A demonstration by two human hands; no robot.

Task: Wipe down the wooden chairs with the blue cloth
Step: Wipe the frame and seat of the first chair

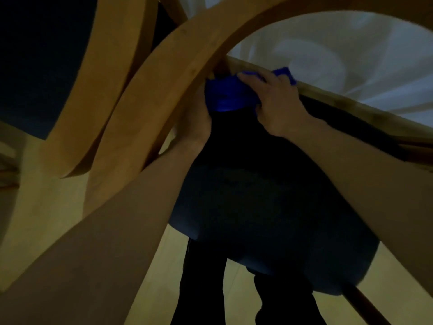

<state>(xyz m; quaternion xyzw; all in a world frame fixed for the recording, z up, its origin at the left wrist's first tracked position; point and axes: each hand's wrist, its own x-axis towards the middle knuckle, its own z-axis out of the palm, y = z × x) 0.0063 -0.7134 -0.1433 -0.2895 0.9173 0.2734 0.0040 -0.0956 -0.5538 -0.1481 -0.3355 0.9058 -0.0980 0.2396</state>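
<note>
— Under the curved wooden chair back (pixel 150 97), at one o'clock?
— Crumpled blue cloth (pixel 228 96), long axis running ten-to-four along the rail. Right hand (pixel 277 103) clamped on it; left hand (pixel 199 120) grip: cannot tell.

Under me the floor (pixel 42 207) is pale yellowish wood, dim in this light, showing at the left between the chair parts and again at the bottom on both sides of my dark legs (pixel 203 285), which stand on it. The chair (pixel 145 90) stands over it, its curved wooden back arching across the top and its dark blue seat (pixel 269 207) hiding the middle of the floor. Past the chair runs the wooden edge of the desk (pixel 351 104), slanting down to the right, with a white cloth (pixel 351 55) lying on it in folds.
</note>
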